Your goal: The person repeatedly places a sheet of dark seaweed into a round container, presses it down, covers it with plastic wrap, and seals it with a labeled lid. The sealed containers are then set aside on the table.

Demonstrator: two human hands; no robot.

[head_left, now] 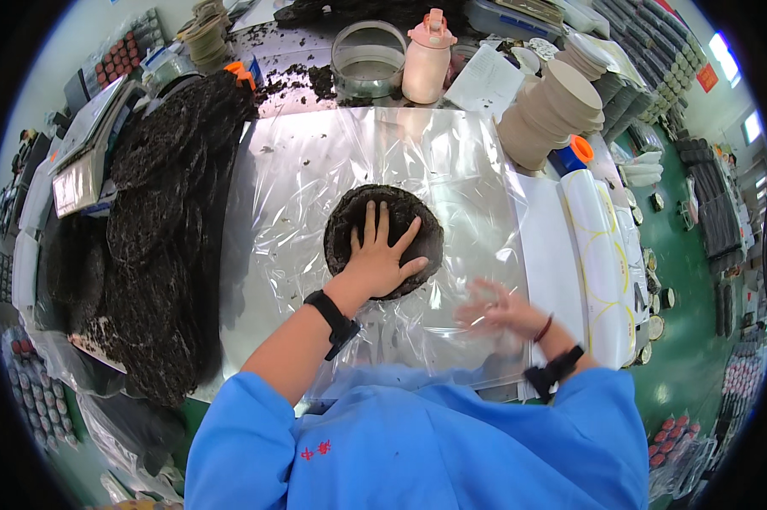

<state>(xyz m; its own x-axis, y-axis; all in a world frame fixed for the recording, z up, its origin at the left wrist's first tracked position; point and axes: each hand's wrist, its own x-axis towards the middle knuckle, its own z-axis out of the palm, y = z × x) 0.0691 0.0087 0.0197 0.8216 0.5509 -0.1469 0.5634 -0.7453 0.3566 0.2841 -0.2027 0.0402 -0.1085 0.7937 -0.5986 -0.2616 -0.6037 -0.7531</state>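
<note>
A dark, round, flattened cake of fibrous dried material (pixel 427 229), much like dried seaweed, lies on clear plastic sheeting (pixel 281 170) in the middle of the table. My left hand (pixel 382 259) presses flat on it with the fingers spread, hiding its centre. Above the plastic, to the right of the cake, my right hand (pixel 498 308) is smeared by motion. Whether its fingers hold anything cannot be made out. Along the left side a tall heap of similar dark cakes (pixel 166 229) is piled up.
Behind the plastic stand a round clear-walled ring (pixel 369 64) and a pink bottle (pixel 429 59). Stacked beige discs (pixel 551 115) rise at the back right, beside an orange-and-blue tape dispenser (pixel 577 153). A roll of white-and-yellow printed film (pixel 600 272) lines the right edge. Dark crumbs litter the back.
</note>
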